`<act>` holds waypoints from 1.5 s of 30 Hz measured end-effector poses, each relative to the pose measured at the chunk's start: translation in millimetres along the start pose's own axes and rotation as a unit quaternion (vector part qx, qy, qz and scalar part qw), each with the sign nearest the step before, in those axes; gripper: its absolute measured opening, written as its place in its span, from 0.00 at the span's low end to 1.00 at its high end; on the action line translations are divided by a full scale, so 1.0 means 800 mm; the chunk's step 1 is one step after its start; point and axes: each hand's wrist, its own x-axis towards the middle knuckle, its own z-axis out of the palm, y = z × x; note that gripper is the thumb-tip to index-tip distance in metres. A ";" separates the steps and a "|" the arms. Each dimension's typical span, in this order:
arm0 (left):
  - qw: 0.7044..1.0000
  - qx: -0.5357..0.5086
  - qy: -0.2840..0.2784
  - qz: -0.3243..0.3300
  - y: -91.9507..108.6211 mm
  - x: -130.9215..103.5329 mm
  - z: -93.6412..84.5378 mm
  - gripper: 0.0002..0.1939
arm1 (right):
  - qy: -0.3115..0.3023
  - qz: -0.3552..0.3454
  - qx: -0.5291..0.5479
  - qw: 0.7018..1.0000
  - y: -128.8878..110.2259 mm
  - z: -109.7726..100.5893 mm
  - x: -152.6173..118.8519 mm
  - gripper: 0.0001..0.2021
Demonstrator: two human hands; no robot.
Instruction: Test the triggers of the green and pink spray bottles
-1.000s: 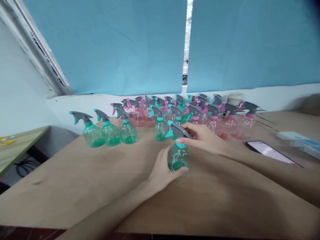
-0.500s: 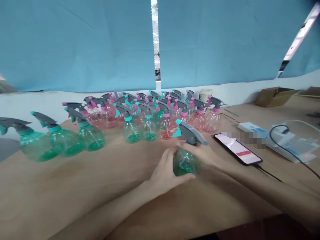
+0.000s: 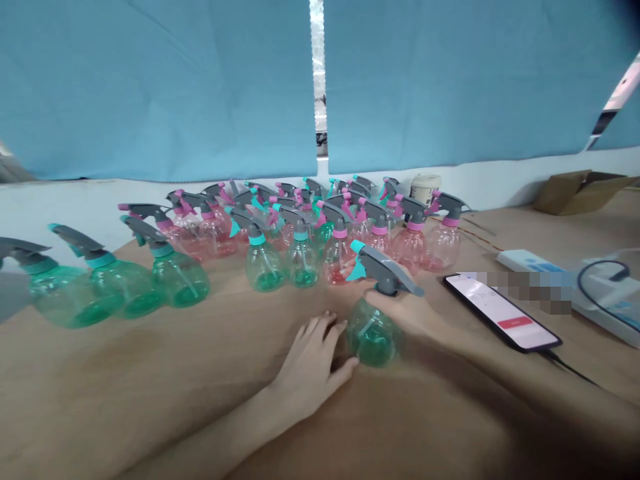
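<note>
A green spray bottle [image 3: 375, 340] with a grey and turquoise trigger head stands near the middle of the table, its nozzle pointing left. My right hand [image 3: 407, 310] is wrapped round its neck from the far right side, partly hidden behind the head. Just left of the bottle, my left hand [image 3: 311, 367] is open, fingers spread and holding nothing. Beyond the hands stand a green spray bottle [image 3: 303, 263] and a pink spray bottle [image 3: 336, 257], in front of several more in both colours.
On the left, several green spray bottles [image 3: 180, 277] stand in a row. To the right lies a phone [image 3: 503, 313] with a cable plugged in, beside a white power strip [image 3: 530, 260]. Farther back are a paper cup [image 3: 425, 189] and an open cardboard box [image 3: 575, 193].
My left hand has let go of the bottle's body and drawn back to the left. My right hand remains on the neck. The view has shifted slightly.
</note>
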 end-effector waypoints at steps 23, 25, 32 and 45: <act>0.994 0.095 0.017 -0.050 -0.005 -0.007 0.003 0.25 | -0.043 0.030 0.015 0.999 0.034 0.018 0.032 0.03; 0.995 0.086 0.008 -0.048 -0.006 -0.006 0.004 0.23 | -0.043 0.039 0.012 0.998 0.034 0.017 0.031 0.05; 0.997 0.074 -0.012 -0.027 -0.007 -0.003 0.001 0.21 | -0.051 0.052 0.004 0.997 0.031 0.015 0.028 0.06; 0.997 0.070 -0.026 -0.030 -0.004 -0.001 -0.001 0.21 | -0.044 0.036 0.006 0.998 0.022 0.015 0.030 0.09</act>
